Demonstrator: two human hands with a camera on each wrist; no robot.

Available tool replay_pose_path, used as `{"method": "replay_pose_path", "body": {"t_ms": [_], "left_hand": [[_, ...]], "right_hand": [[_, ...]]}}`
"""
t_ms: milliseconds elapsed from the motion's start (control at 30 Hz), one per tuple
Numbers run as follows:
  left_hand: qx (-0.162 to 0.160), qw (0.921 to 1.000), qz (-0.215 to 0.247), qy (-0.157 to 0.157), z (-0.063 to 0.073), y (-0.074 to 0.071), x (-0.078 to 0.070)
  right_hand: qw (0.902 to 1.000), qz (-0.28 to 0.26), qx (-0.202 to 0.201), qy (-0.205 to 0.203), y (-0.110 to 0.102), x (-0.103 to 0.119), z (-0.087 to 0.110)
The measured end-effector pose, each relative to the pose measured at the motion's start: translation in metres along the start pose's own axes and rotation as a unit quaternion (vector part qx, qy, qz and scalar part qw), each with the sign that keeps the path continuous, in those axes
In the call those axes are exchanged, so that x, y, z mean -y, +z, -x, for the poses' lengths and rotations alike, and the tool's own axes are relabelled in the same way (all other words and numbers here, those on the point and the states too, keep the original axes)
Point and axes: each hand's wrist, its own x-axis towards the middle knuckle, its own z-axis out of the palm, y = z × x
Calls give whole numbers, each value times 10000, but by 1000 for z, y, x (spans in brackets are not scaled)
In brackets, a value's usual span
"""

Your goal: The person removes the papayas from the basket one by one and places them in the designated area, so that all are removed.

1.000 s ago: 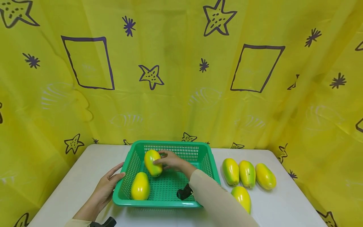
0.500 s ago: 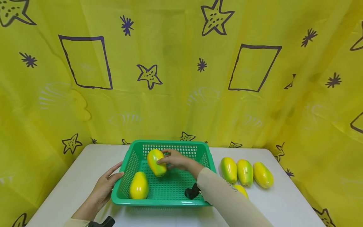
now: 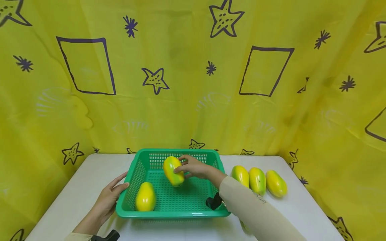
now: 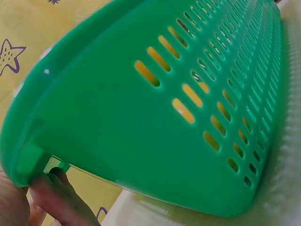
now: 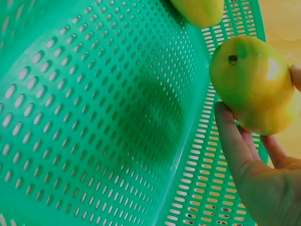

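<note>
My right hand [image 3: 194,167] holds a yellow-green papaya [image 3: 174,171] by its right side, above the floor of the green plastic basket [image 3: 172,214]. In the right wrist view, fingers and thumb reach around the papaya [image 5: 249,80], and its dark-marked end faces the camera. Another papaya [image 3: 146,197] lies in the basket's front left corner. At the basket's left rim, my left hand [image 3: 107,200] grips the edge with its thumb on top. The left wrist view shows its fingers under the rim, beside the slotted wall [image 4: 117,117].
Several more papayas [image 3: 257,181] lie on the white table [image 3: 301,214] right of the basket, one of them mostly hidden by the right sleeve [image 3: 256,207]. A yellow patterned curtain [image 3: 181,117] hangs behind the table and along both sides.
My right hand has carried the papaya rightward inside the basket and slightly up. The left hand stays on the rim. The whole view has shifted a little.
</note>
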Motion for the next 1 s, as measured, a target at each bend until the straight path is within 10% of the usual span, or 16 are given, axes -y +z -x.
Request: {"method": "replay_pose_path", "body": {"t_ms": [1000], "left_hand": [[113, 9997, -206, -26, 4, -2, -7]], "right_hand": [[9999, 119, -105, -54, -23, 11, 63]]}}
